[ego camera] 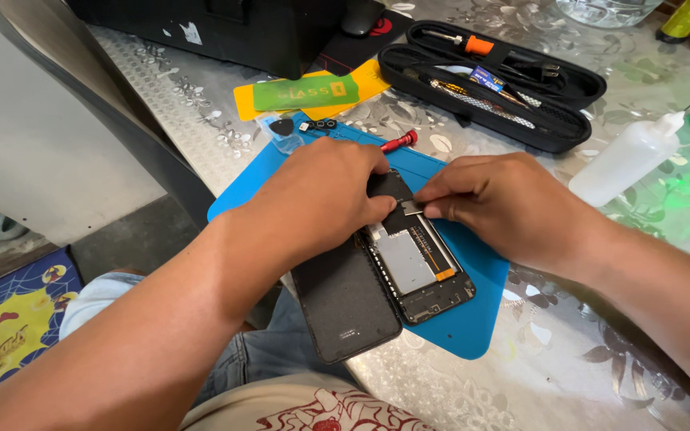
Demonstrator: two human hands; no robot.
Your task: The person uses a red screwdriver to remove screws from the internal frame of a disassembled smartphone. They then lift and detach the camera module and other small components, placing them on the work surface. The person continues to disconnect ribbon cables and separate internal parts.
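An opened smartphone lies on a blue work mat, its insides showing: a silver shield plate and an orange strip. Its dark back cover rests beside it on the left, hanging over the mat's near edge. My left hand presses down on the phone's upper part, fingers over a black piece. My right hand pinches a small silver metal part at the phone's top, right next to my left fingertips.
A red-handled screwdriver and small black parts lie at the mat's far edge. Behind them are a yellow and green packet, an open black tool case, a white squeeze bottle and a black box.
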